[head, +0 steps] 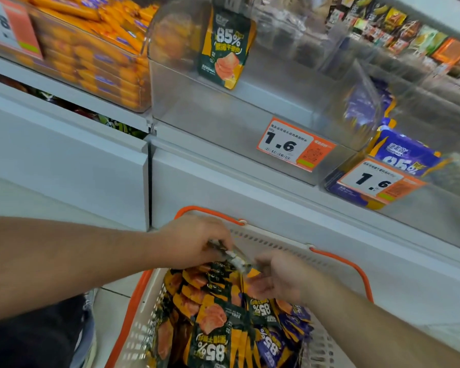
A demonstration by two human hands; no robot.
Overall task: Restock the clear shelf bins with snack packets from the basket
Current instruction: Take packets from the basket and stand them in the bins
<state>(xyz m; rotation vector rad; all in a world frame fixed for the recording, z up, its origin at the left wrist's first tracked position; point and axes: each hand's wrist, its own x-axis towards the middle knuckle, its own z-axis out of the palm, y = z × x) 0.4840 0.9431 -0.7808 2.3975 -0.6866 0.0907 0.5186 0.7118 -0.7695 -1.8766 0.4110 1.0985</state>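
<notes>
Hands (194,241) (276,277) above basket rim (133,301); bin (223,123) roomy

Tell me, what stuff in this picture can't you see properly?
All in the head view:
- Left hand and right hand: the small thing they pinch between them is blurred, so I cannot name it.
- Basket: its bottom is cut off by the lower edge, and the packets hide its floor.
- Price tag: the small print is too tiny.
- Top right shelf packets: too blurred to name.
</notes>
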